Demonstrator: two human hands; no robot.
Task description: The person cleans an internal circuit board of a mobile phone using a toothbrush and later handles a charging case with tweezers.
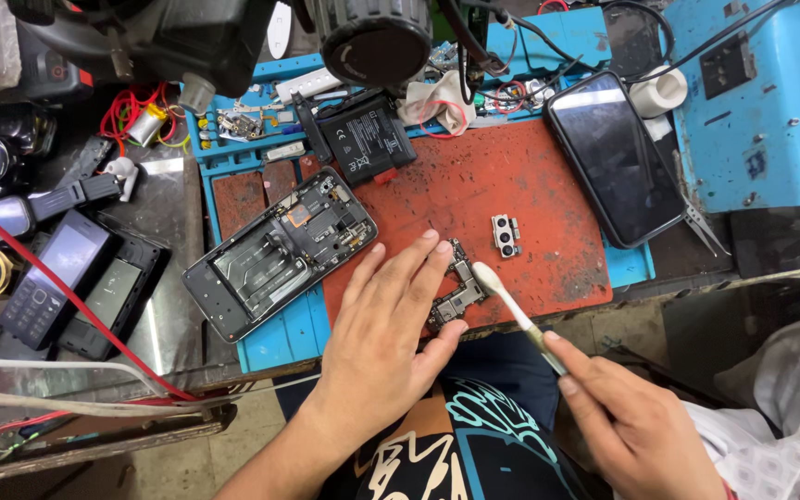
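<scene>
At the red mat's (511,176) near edge, we pin the circuit board (456,287) flat under our left hand's (381,343) spread fingers so our right hand (631,421), pinching the toothbrush (511,306), can scrub without it sliding.

bare red mat (474,190), camera module (506,235) beside, phone frame (280,250) left

Bright, even overhead light — sharp centre, soft shadows, edges slightly bent.

Opened phone frame (280,252), black battery (366,137), camera module (506,235), dark smartphone (614,157), keypad phone (55,278).
</scene>
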